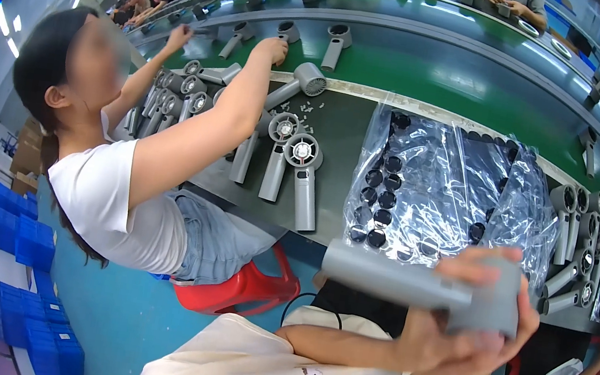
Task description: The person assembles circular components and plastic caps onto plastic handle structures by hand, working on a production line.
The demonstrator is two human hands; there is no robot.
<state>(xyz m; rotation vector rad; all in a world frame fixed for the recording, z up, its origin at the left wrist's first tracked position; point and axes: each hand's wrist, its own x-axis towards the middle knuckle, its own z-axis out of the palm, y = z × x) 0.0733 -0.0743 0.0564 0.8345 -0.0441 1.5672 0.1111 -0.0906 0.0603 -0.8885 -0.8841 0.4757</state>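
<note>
A grey handheld fan (395, 277) is held up in front of me, its round head on the right and its handle pointing left. My left hand (418, 341) is closed around the fan near where handle meets head. Against the far side and underside of the head curl the fingers of my right hand (485, 353). Both hands and the fan are somewhat blurred. Just beyond them, a clear plastic sheet (431, 183) lies on the bench over a tray with several round black discs (388, 199).
At left, a seated co-worker (157, 167) in white reaches to the green conveyor (437, 88). Grey fans (302, 188) lie on the bench before them; more fans (582, 262) stand at right. A red stool (240, 286) and blue bins (28, 318) are lower left.
</note>
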